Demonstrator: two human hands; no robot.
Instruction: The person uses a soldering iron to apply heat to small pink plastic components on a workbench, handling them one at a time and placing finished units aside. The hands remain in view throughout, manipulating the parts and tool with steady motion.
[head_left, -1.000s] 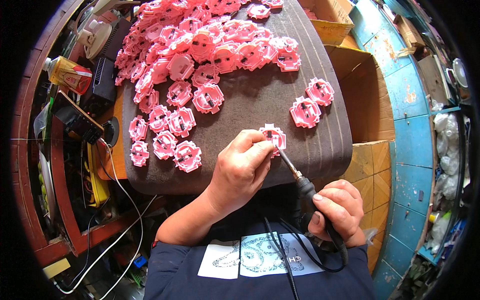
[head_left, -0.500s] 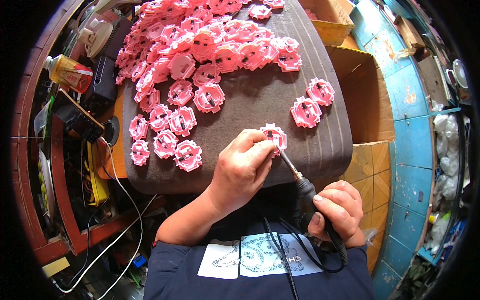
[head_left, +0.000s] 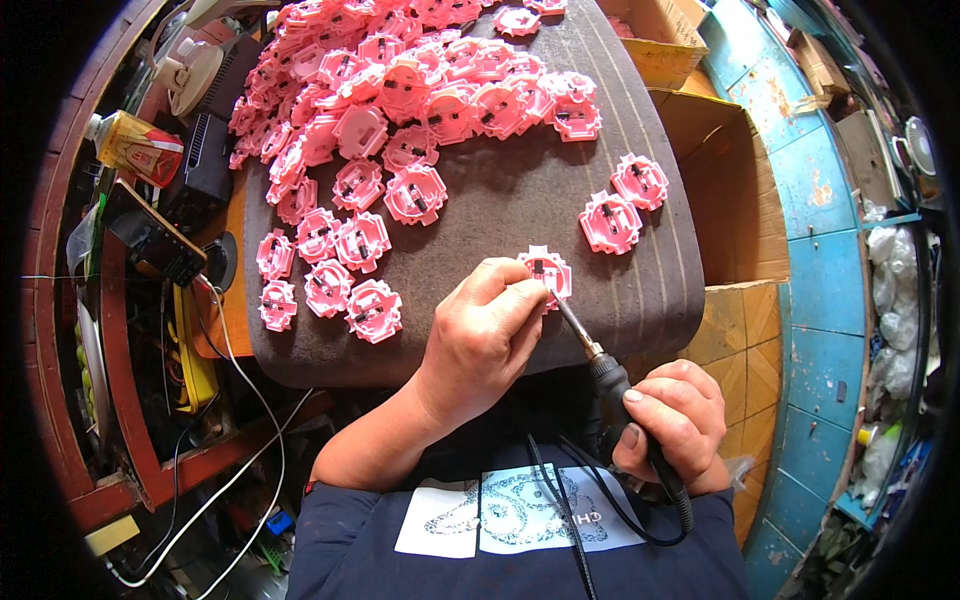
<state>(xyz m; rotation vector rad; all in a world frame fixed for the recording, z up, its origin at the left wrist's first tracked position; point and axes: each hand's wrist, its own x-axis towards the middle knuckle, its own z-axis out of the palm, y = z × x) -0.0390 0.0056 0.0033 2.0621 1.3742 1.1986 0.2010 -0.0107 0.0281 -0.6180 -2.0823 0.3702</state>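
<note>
In my right hand (head_left: 672, 420) is a soldering iron (head_left: 612, 382), its fingers wrapped round the black handle and its metal shaft slanting up to the left. The iron's tip reaches a small pink plastic part (head_left: 557, 285) with a black piece set inside it, lying near the front edge of the bench pad. Closed in a pinch, my left hand (head_left: 485, 325) is at this part's lower left edge; what its fingertips grip is hidden. A black cord (head_left: 686, 510) loops from the iron's handle across my shirt.
A heap of similar pink parts (head_left: 360, 130) covers the pad's (head_left: 500, 200) far left. Several lie loose at the left, and two pink parts (head_left: 610, 222) sit at the right. Cardboard boxes (head_left: 725, 190) stand on the right. A white cable (head_left: 275, 420) hangs at the left.
</note>
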